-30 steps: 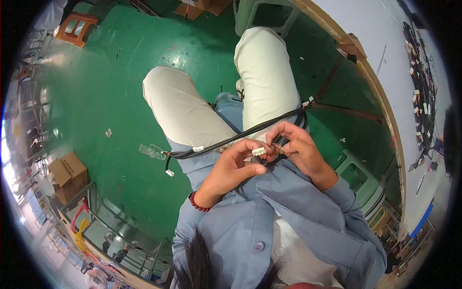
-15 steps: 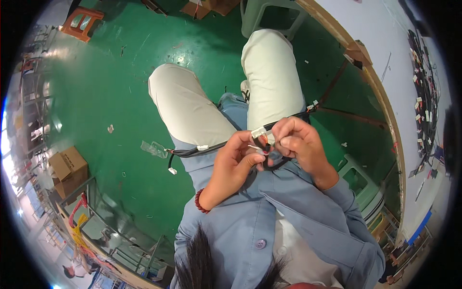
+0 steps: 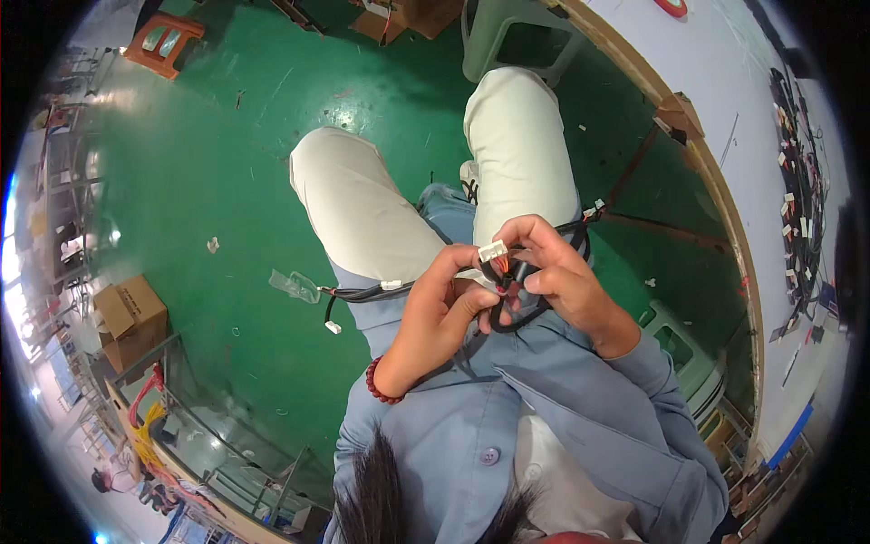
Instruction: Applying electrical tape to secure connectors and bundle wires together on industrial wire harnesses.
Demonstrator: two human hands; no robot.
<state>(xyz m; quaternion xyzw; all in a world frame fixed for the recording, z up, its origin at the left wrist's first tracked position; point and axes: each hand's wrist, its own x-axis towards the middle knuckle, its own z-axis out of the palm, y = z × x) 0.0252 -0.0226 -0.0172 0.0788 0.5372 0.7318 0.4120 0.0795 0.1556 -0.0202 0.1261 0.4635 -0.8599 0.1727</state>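
A black wiring harness (image 3: 361, 295) lies across my lap, with small white plugs at both ends. Between my hands a white connector (image 3: 492, 251) stands up, with orange and red wires running down from it. My left hand (image 3: 435, 313) is closed on the harness just below this connector, thumb pressed against the wires. Close on the other side, my right hand (image 3: 577, 292) pinches a short black piece of the harness (image 3: 523, 270) between thumb and fingers; whether it is cable or sleeve I cannot tell. A loop of black cable hangs under both hands.
At the right, a white-topped table (image 3: 725, 181) carries a bundle of similar black harnesses (image 3: 797, 199). Pale green stools (image 3: 684, 349) stand near it. A cardboard box (image 3: 134, 313) sits on the left, an orange stool (image 3: 163, 43) farther off. Clear plastic (image 3: 294, 286) hangs at the harness's left end.
My right hand's fingers have shifted off the white connector, leaving it more exposed, and now pinch the black piece beside the wires. My left hand keeps its hold.
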